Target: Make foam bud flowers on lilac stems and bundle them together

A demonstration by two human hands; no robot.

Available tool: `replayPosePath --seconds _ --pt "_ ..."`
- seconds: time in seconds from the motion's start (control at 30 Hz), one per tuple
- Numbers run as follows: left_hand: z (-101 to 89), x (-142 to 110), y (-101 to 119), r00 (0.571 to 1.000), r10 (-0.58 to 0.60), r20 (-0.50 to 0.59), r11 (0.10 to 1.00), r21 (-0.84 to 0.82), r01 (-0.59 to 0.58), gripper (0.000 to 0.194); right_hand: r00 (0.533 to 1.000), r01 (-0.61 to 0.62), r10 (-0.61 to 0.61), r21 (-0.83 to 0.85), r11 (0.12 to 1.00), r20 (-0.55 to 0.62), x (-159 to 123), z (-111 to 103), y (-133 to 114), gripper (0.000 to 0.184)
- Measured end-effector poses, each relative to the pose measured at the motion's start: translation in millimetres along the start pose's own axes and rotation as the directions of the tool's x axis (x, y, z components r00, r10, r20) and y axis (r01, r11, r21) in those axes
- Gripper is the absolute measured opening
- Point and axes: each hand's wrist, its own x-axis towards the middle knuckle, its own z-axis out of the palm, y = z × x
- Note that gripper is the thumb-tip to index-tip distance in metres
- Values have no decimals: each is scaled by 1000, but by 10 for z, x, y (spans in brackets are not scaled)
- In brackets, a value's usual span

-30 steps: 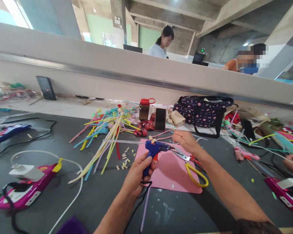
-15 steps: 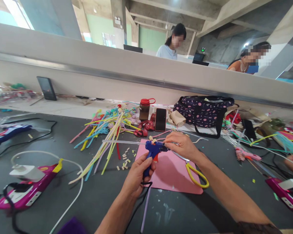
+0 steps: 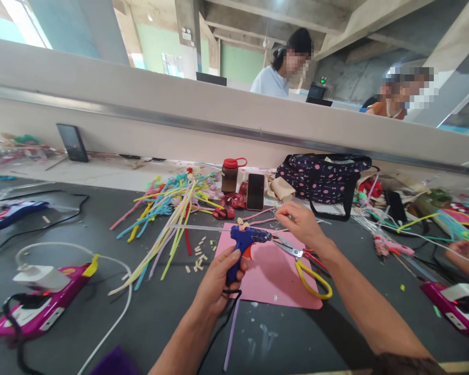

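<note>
My left hand (image 3: 229, 271) is wrapped around the grip of a blue hot glue gun (image 3: 240, 240), whose nozzle faces right. A long clear glue stick (image 3: 199, 227) sticks out of its back end. My right hand (image 3: 303, 226) is raised just beyond the nozzle, thumb and fingers pinched together; whatever is between them is too small to make out. Under the gun lies a pink sheet (image 3: 269, 281). Scissors with one yellow and one red handle (image 3: 315, 284) rest across its right side, blades toward the nozzle.
Colourful pipe cleaners (image 3: 172, 224) pile up at left, beside small cut pieces (image 3: 198, 255). Behind stand a bottle (image 3: 230, 177), a phone (image 3: 255, 191) and a patterned bag (image 3: 324, 179). A magenta power strip (image 3: 58, 297) lies left. Another person's hand (image 3: 467, 258) shows at right.
My right hand has moved right, away from the glue gun's nozzle, uncovering the nozzle and the scissors' blades. My left hand keeps the gun nearly in place.
</note>
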Motion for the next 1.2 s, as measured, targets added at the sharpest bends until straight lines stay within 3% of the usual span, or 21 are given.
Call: replayPosePath --seconds 0.1,0.27,0.47,0.57,0.67,0.77,0.83,0.9,1.0,1.2 --pt "-31 21 -3 1000 -5 14 1000 20 5 26 999 33 -33 38 999 -1 -127 -58 39 17" --pt "-55 36 -16 1000 -24 -3 999 38 24 32 989 150 -151 -107 983 1 -295 2 -102 16" --pt "-7 8 5 1000 6 -7 1000 23 -6 27 960 281 -268 -285 916 84 -279 114 -195 16" --pt "11 -6 9 1000 19 -3 999 35 -19 25 959 282 -264 -315 906 101 -252 168 -177 17" --pt "9 -8 10 999 27 -23 999 38 -26 25 990 132 -141 -209 969 -27 -223 160 -99 14" --pt "-13 5 11 999 -2 -42 1000 27 4 31 967 -149 167 105 983 -192 -223 103 14 12" --pt "-31 18 11 998 -45 -42 998 31 46 39 912 -311 384 361 879 -148 -261 98 65 16" --pt "-45 31 10 997 -65 -45 997 35 67 44 855 -434 518 533 726 -9 -321 142 74 22" --pt "-42 36 14 997 -56 -47 998 34 58 44 807 -521 579 602 605 115 -397 254 29 29" --pt "20 10 40 994 -57 -96 996 61 63 40 806 -534 583 558 635 107 -350 351 -75 27"
